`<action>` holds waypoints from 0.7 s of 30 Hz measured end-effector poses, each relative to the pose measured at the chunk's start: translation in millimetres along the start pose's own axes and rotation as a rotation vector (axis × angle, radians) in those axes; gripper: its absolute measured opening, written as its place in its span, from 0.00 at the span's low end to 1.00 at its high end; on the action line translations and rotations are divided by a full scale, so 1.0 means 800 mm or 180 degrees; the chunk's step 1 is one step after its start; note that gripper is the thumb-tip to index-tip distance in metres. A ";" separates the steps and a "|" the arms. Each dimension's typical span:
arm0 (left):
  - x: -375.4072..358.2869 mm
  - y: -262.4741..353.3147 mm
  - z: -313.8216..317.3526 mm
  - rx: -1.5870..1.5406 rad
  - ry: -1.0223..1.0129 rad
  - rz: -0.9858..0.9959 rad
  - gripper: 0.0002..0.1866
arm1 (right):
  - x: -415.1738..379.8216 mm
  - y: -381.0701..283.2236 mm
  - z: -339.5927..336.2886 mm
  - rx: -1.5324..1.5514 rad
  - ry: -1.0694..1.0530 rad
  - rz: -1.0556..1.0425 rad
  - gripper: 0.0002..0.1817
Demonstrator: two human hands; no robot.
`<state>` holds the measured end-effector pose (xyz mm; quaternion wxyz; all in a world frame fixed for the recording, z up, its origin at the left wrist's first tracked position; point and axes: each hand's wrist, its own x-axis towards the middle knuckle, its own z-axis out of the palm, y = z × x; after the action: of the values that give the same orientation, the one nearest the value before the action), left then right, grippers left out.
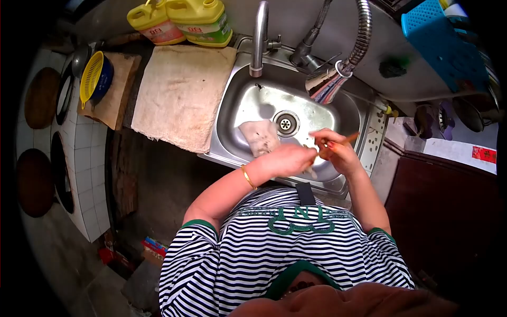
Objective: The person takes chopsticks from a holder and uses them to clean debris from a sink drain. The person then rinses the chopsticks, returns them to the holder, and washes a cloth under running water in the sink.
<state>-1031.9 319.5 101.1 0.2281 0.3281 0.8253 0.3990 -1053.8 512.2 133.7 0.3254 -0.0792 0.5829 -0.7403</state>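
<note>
Over the near side of the metal sink [232, 138], my two hands are close together. My right hand [340, 154] is closed on a thin brown stick-like handle [350, 138], which slants up to the right past the fingers. Just beside it, my left hand [296, 160] has its fingers bent inward and pressed together at the handle's lower end. A small pale bit shows below these fingers; what the left hand grips cannot be made out. In the basin, a pale pinkish flat piece [257, 133] with dark specks lies left of the drain [285, 124], partly behind my left hand.
A curved faucet [259, 42] and a flexible hose spout [361, 39] hang over the sink. Left of it lies a beige cloth [179, 95], with yellow jugs [200, 24] behind. A yellow basket [92, 79] stands farther left. A blue rack [441, 47] hangs at the right.
</note>
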 end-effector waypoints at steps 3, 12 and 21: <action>-0.002 0.005 -0.002 -0.0261 -0.0169 -0.0298 0.15 | 0.014 -0.007 -0.004 -0.0639 -0.0466 0.0146 0.19; -0.088 -0.073 -0.049 -0.1386 0.2452 -0.1112 0.14 | 0.042 0.022 -0.025 0.0183 0.0748 -0.0540 0.16; -0.200 -0.176 -0.083 0.0026 0.4098 -0.1893 0.09 | 0.122 0.092 -0.021 -0.0607 0.1254 -0.0408 0.09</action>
<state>-1015.9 104.1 44.4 -0.2070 -0.2112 0.8523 0.4314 -1109.2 462.2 36.1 0.1485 -0.0004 0.6963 -0.7022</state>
